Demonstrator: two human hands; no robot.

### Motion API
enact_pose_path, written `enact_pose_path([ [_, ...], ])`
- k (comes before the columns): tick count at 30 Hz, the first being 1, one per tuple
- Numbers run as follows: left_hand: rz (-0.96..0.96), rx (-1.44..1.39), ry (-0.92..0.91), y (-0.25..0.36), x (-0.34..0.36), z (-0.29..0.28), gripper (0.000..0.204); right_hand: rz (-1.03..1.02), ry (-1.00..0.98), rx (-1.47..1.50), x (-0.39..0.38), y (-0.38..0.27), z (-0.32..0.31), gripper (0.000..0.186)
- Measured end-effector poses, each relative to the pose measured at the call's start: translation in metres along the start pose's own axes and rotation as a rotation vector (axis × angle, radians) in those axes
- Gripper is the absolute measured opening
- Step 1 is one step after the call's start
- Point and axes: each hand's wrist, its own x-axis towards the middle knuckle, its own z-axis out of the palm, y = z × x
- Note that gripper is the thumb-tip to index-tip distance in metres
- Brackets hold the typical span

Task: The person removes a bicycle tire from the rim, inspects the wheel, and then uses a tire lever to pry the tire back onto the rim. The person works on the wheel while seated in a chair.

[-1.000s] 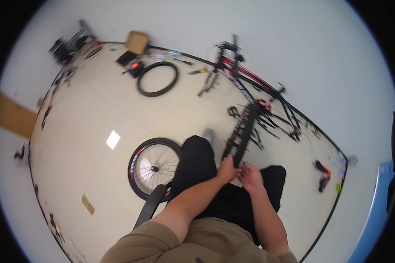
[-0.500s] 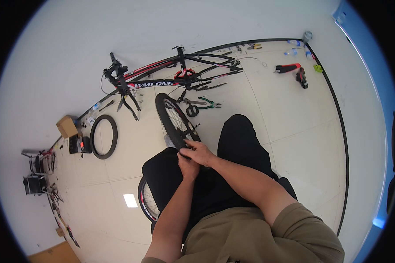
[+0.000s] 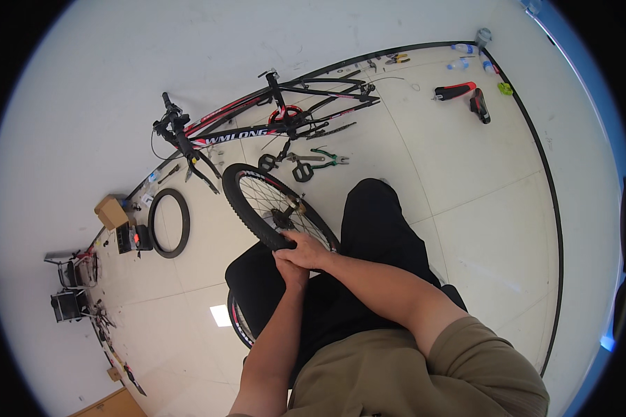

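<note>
I had both hands drawn together in front of the torso [image 3: 368,368], by the inner edge of the left thigh [image 3: 254,274]; the right hand [image 3: 306,251] lay uppermost, touching the left, its fingers bent in a grip; the left hand [image 3: 292,271] sat lower and nearer the body, its fingers mostly hidden from me; the left forearm [image 3: 273,337] rose steeply from the lower edge of my view; the right forearm [image 3: 368,281] slanted inward, flatter than its partner, bare below an olive sleeve [image 3: 490,354]; the right wrist [image 3: 330,260] looked nearly straight; the right thigh [image 3: 389,240], black-trousered like the left, stood apart from it.
</note>
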Motion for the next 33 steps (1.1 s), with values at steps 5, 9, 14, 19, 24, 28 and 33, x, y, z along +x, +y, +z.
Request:
enact_pose_path([
  [5,0.077,0.098,-0.062,-0.002,0.0,-0.005,0.039,0.039,0.004,0.009,-0.005,-0.009,-0.002,0.072],
  [9,-0.007,-0.01,-0.023,0.003,-0.003,0.005,0.037,0.007,0.03,-0.027,-0.004,-0.006,0.0,0.072],
  [14,0.25,0.788,0.043,0.008,-0.02,0.028,0.028,-0.013,0.02,-0.062,-0.003,0.0,0.001,0.069],
  [19,0.174,0.435,0.091,0.016,-0.027,0.045,0.016,-0.001,0.0,-0.073,-0.006,-0.008,0.0,0.068],
  [24,0.187,0.469,0.073,0.013,-0.031,0.055,0.019,-0.016,0.0,-0.076,-0.004,0.0,-0.004,0.069],
  [28,0.258,0.896,0.137,0.018,-0.036,0.058,0.038,-0.004,-0.016,-0.076,-0.011,-0.01,-0.009,0.07],
  [33,0.249,0.971,0.17,0.016,-0.039,0.058,0.046,0.003,-0.035,-0.088,-0.01,-0.013,-0.01,0.071],
])
